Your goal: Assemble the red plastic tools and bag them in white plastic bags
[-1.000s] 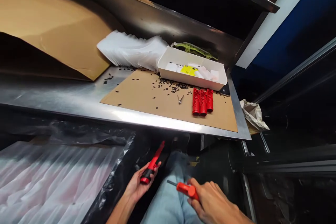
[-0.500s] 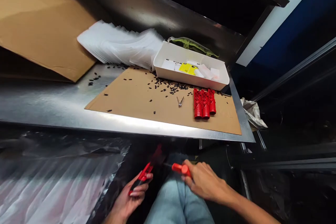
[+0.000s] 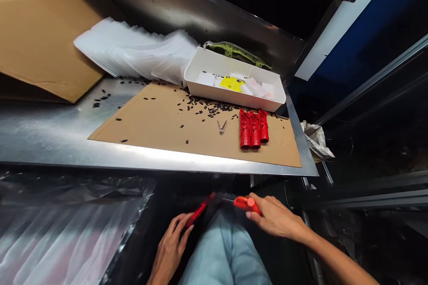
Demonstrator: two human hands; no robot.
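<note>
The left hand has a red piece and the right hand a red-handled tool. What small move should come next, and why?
Perhaps the right hand should carefully align the red-handled tool with the red piece in the left hand: the tool's thin shaft points toward that piece, but blur hides whether they touch.

The bench (image 3: 67, 142) before me was smooth metal, glossy where light struck its front, and the brown sheet (image 3: 150, 129) on it matt cardboard. To my eye the three red pieces (image 3: 254, 131) were shiny plastic with rough, ridged upper parts, the white tray (image 3: 234, 96) smooth plastic. The orange-red tool handle (image 3: 240, 202) looked smooth plastic, the black liner (image 3: 142, 207) crinkled, glossy film.
</note>
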